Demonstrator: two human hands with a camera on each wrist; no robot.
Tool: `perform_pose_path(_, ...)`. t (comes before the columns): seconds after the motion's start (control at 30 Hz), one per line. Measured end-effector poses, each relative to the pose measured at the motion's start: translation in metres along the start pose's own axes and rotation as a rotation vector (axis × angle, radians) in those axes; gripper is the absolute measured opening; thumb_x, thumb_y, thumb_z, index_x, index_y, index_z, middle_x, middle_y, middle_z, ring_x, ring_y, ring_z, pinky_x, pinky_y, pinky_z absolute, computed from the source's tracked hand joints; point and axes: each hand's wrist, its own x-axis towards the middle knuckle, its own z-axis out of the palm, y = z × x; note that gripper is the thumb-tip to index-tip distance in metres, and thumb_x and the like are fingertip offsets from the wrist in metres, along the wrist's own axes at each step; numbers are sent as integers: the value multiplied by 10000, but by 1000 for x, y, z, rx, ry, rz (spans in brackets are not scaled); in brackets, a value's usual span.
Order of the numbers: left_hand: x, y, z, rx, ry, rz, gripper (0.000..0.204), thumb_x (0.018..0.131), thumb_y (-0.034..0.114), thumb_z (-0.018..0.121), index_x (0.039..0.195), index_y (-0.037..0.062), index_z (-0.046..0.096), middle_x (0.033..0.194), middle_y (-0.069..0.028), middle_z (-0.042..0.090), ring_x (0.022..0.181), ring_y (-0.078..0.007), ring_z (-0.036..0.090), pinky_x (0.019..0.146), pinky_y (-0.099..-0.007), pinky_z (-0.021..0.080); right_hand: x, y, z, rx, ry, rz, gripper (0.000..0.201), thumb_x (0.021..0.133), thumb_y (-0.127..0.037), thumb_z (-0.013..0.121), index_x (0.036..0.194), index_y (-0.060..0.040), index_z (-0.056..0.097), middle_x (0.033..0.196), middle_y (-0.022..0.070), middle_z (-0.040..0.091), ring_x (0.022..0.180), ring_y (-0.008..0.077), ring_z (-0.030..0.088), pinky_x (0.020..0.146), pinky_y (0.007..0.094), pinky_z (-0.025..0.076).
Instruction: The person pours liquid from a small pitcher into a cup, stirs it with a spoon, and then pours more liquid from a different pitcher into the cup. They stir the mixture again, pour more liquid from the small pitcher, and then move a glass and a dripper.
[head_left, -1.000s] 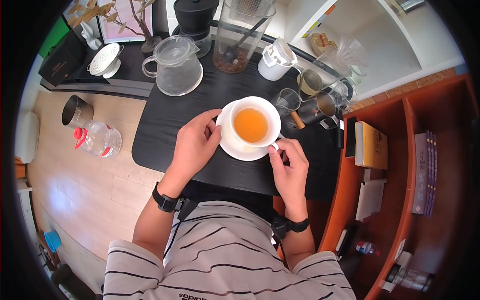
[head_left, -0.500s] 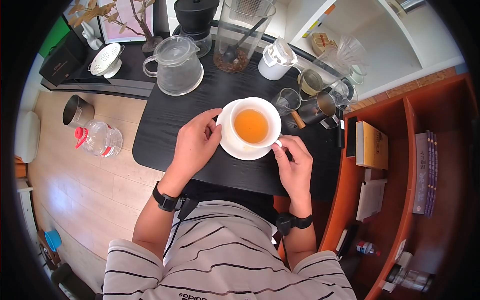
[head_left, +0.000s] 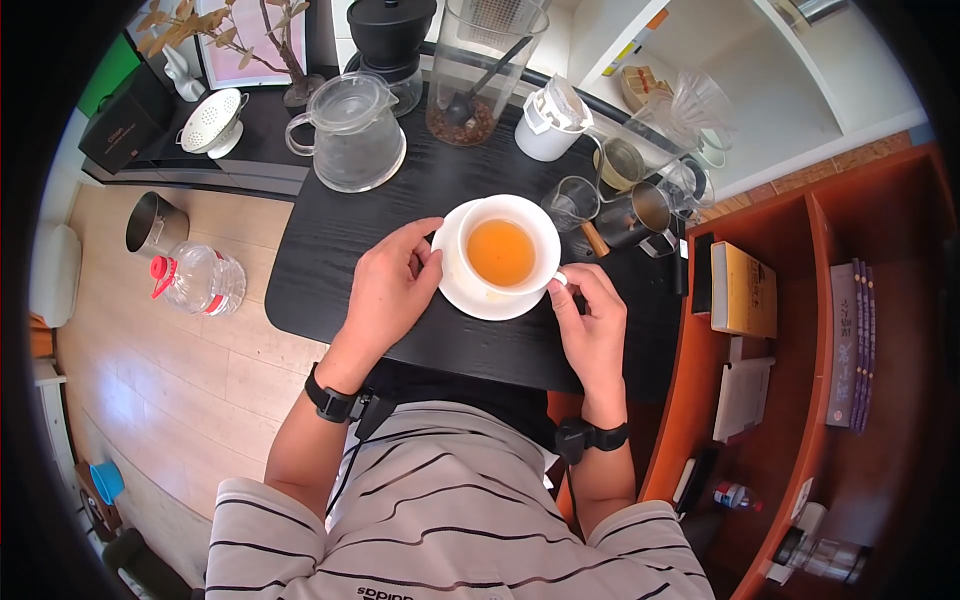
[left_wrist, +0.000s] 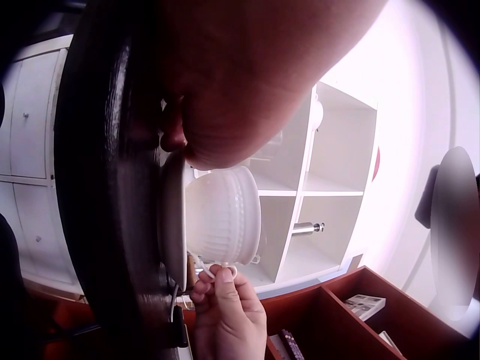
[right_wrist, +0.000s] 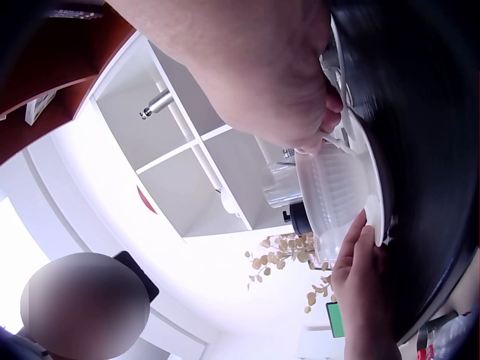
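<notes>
A white cup [head_left: 510, 245] of amber liquid stands on a white saucer [head_left: 470, 300] on the black table; in the left wrist view the cup [left_wrist: 225, 214] shows ribbed sides above the saucer [left_wrist: 174, 217]. My left hand [head_left: 392, 290] pinches the saucer's left rim between thumb and fingers, as the right wrist view also shows with the hand [right_wrist: 360, 277] at the rim. On the cup's other side, my right hand [head_left: 592, 325] pinches the small handle with thumb and forefinger, seen too in the left wrist view [left_wrist: 232, 315].
Behind the cup stand a glass pot [head_left: 355, 135], a tall clear container [head_left: 480, 90] with a dark spoon, and a white cup with a paper filter [head_left: 552, 120]. Glass vessels and a steel pitcher [head_left: 640, 215] are at the right. A reddish bookshelf [head_left: 815, 300] borders the table.
My right hand has shifted slightly right and its thumb and forefinger have moved on the cup's handle. The handle has turned a little upward in view. The left hand stays at the saucer.
</notes>
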Motion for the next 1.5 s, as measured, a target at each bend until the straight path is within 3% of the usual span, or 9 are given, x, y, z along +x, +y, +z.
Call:
perform_pose_path(0.47,0,-1,0,9,-4,1,391,943,9,714,1334,7,712,792,-26,632,643,-94,536,628,-265,483,-13,-5,-17,-68,86,59,166,960,-24,787,1124,-7,764,957,78,714,806,145,652,722,284,519)
perform_pose_path(0.53,1,0,0,22,7,7,351,931,34,738,1281,13,726,801,-64,671,620,-165,612,624,-322,529,-13,-3,-19,-99,111,78,164,967,-36,786,1128,-12,764,956,76,712,806,144,653,709,284,509)
perform_pose_path(0.6,1,0,-1,14,6,4,352,930,33,738,1281,13,726,801,-64,671,620,-165,612,623,-322,529,-11,2,-23,-142,161,74,155,972,-42,781,1124,-15,763,957,74,711,811,144,661,696,279,494)
perform_pose_path(0.73,0,-1,0,18,9,10,352,930,31,738,1281,12,725,805,-65,671,621,-165,613,622,-323,527,-9,11,-28,-231,178,89,182,942,-36,802,1117,-7,761,1006,95,711,840,187,683,737,326,539)
perform_pose_path(0.93,1,0,0,18,1,8,356,929,30,738,1283,8,723,806,-65,672,625,-166,613,624,-324,525,-6,14,-21,-381,38,-3,259,856,-13,834,1109,-14,779,1038,123,667,988,321,651,878,421,538)
perform_pose_path(1.27,1,2,-1,18,-5,-9,356,932,37,734,1287,6,722,806,-67,672,627,-167,612,631,-323,526,-2,19,-14,-446,5,-36,163,866,-25,823,1020,-17,770,975,115,675,966,317,645,864,434,525)
perform_pose_path(1.43,1,0,0,24,0,-2,362,932,36,733,1293,5,722,807,-69,673,630,-168,616,634,-326,529,-7,18,-19,-403,105,-8,101,907,-24,794,999,-5,754,972,120,693,931,317,655,862,421,526)
perform_pose_path(1.5,0,-1,0,14,3,4,375,938,23,725,1313,4,717,796,-46,656,634,-128,574,628,-293,501,-8,12,-23,-380,167,17,77,943,-19,775,1006,11,744,962,130,695,879,295,670,780,387,550)
